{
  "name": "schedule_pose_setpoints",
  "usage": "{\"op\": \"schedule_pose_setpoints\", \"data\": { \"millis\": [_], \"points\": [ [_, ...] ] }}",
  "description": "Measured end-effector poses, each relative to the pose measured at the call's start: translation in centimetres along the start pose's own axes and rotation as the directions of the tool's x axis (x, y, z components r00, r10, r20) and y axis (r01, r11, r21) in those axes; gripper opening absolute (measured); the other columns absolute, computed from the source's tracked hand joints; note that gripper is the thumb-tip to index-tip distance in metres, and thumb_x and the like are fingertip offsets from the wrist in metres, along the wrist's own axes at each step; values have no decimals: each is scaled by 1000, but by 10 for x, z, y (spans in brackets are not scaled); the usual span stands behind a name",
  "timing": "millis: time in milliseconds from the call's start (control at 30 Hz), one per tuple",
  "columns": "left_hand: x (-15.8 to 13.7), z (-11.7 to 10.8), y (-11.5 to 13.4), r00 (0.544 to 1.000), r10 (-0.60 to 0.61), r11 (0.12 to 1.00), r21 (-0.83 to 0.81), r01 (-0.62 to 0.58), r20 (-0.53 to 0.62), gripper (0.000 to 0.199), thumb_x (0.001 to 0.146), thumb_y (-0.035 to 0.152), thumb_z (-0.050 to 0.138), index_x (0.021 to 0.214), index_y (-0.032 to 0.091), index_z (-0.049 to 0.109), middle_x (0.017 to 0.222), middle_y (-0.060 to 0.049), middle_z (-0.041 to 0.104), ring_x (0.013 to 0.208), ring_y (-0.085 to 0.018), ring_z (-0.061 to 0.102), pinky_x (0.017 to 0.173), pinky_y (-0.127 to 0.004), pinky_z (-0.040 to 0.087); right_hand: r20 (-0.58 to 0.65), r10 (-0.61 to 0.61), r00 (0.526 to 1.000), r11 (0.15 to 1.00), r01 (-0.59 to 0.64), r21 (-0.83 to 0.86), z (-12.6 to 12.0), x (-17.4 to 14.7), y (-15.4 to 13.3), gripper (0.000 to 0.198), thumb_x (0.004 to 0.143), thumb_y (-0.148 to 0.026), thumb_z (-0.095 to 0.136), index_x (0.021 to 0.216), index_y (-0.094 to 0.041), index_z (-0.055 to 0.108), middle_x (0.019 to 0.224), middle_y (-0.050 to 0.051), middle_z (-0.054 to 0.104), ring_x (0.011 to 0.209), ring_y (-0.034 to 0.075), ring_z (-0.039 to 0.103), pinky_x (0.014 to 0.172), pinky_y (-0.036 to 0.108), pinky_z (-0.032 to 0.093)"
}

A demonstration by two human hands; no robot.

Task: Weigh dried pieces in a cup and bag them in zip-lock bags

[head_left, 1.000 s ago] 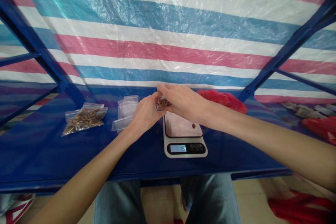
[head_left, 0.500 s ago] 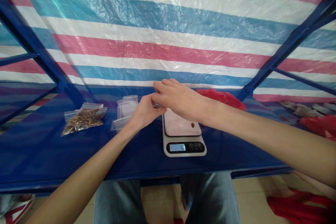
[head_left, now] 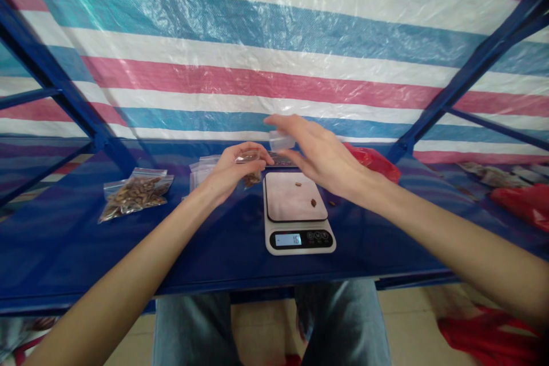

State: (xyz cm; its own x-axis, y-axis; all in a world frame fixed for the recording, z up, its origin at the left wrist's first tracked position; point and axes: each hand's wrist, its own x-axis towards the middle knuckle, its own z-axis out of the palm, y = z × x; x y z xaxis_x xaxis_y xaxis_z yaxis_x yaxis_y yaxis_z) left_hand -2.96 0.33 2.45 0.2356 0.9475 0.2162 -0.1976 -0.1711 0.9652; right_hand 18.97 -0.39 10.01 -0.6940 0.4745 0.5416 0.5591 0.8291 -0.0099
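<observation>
My left hand (head_left: 242,168) is closed around a small clear plastic bag (head_left: 252,178) with brown pieces inside; its rim shows above the thumb. My right hand (head_left: 321,154) is raised over the back of the scale, thumb and fingers on either side of a small translucent cup-like piece (head_left: 281,140). Between and below the hands sits a white digital kitchen scale (head_left: 297,211) with a lit display. Two small brown pieces rest on its plate, one being a dark nut-like piece (head_left: 313,203). Another brown bit (head_left: 331,203) lies on the blue surface beside it.
A zip bag full of brown pieces (head_left: 136,197) lies at the left. Flat zip bags (head_left: 199,171) are partly behind my left hand. A red plastic bag (head_left: 373,161) lies behind my right forearm. Blue metal posts (head_left: 454,88) and a striped sheet (head_left: 257,77) stand behind.
My hands have come apart; the right has moved right and slightly up, its fingers spreading around the translucent piece. The bag in my left hand and a second piece on the scale now show.
</observation>
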Motion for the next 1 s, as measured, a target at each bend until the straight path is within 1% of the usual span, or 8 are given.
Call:
{"op": "schedule_pose_setpoints", "data": {
  "millis": [67,133,233,333,500,667,833,1000],
  "points": [
    [3,-4,8,1000,-10,996,-84,9,-2,29,75,25,89,98,17,74,95,-6,79,82,-17,73,74,-29,58,-114,171,979,975,-151,162,1,-30,14,49,106,-23,55,155,-25,49,151,11,62,126,27,66,108,44,52],
    [5,-6,14,999,-28,987,-159,24,-21,31,74,26,90,99,17,74,93,-5,78,83,-18,74,76,-31,59,-179,353,918,920,-306,243,6,-66,28,28,106,-33,58,131,-24,66,131,9,74,119,28,71,106,45,54],
    [5,-1,18,999,-43,982,-182,41,-10,31,73,27,90,98,18,75,86,-3,76,78,-18,72,72,-30,59,-167,605,779,767,-514,384,17,-124,47,19,97,-44,71,99,-25,68,110,7,81,107,29,77,99,46,59],
    [5,10,17,1000,8,999,-49,-7,26,27,73,26,92,92,17,75,81,-3,76,75,-15,71,72,-26,57,-80,688,721,693,-620,368,29,-173,63,24,92,-47,76,83,-27,66,108,8,83,110,32,78,99,47,59],
    [12,21,10,999,-42,998,-47,41,-27,29,72,27,92,84,17,67,75,-1,74,68,-15,70,65,-25,55,-21,605,796,784,-590,194,31,-200,72,13,94,-38,75,92,-26,70,108,8,82,99,30,78,89,44,60],
    [13,15,3,986,-149,971,-201,131,-79,32,72,26,88,94,19,66,73,3,68,68,-15,70,66,-26,57,-146,466,872,874,-480,-74,22,-186,51,20,101,-33,66,116,-22,74,120,14,72,111,32,68,98,50,56],
    [6,13,2,995,-100,980,-172,95,-23,24,77,26,86,91,19,68,71,2,67,69,-15,69,66,-26,56,34,353,935,926,-344,-158,29,-172,39,18,102,-31,64,106,-21,79,105,13,70,96,29,61,83,45,56],
    [4,11,1,999,-34,993,-114,36,21,20,82,26,85,93,18,71,72,0,69,71,-16,70,69,-26,56,100,332,938,934,-313,-170,36,-163,40,23,104,-24,58,93,-20,78,102,12,69,94,27,58,81,42,52]
  ]
}}
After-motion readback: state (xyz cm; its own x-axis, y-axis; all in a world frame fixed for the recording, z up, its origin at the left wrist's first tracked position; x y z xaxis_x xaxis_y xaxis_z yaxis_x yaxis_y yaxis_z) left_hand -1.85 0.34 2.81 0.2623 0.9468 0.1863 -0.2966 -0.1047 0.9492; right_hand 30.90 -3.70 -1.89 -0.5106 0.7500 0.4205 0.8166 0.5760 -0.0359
